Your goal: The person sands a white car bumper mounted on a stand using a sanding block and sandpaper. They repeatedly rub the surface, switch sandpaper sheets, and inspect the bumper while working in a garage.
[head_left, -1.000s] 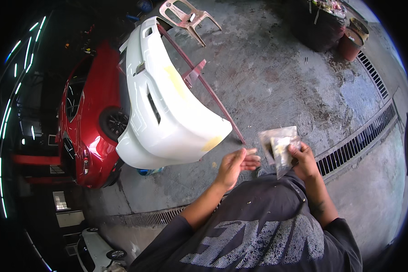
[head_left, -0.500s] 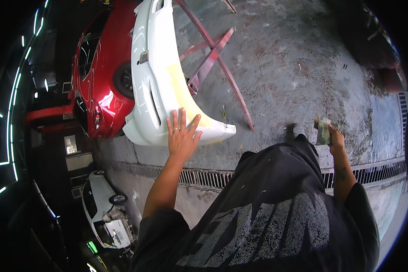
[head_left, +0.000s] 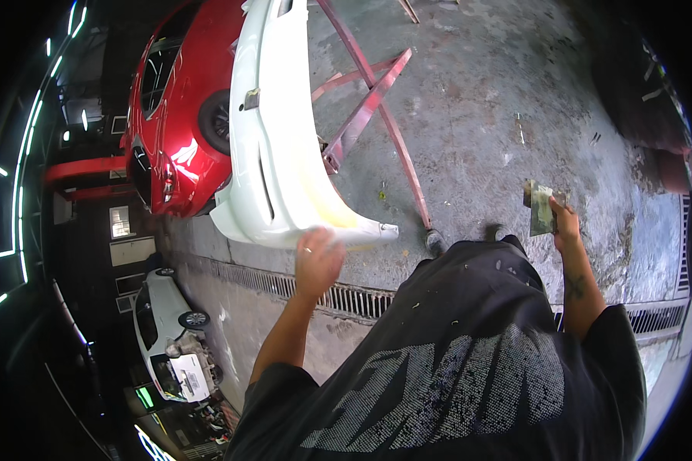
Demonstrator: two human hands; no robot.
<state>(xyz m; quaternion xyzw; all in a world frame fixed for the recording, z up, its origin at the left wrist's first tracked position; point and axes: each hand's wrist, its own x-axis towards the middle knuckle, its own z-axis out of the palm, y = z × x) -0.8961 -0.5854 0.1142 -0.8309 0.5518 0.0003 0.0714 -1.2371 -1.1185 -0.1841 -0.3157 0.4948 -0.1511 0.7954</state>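
Note:
A white car bumper (head_left: 273, 154) stretches away from me, with a pale yellow patch (head_left: 332, 211) near its close end. My left hand (head_left: 319, 263) is just at the bumper's near edge, its fingers smeared by motion; whether they touch the bumper I cannot tell. Off to the right, my right hand (head_left: 566, 224) grips a flat, grey-green stained piece (head_left: 543, 209) with pale smears, whose exact kind does not show. That hand is well apart from the bumper.
A red stand (head_left: 373, 96) with crossed bars is beside the bumper. Beyond it sits a red car (head_left: 184, 115); a white car (head_left: 161, 326) is at lower left. A drain grate (head_left: 354, 300) crosses the stained concrete floor (head_left: 484, 131). My shoe (head_left: 435, 243) is near the stand's leg.
My left hand has come off the yellow patch, where it lay flat with spread fingers, and moved back toward me. The right hand still holds the flat piece, now turned to show more of its face.

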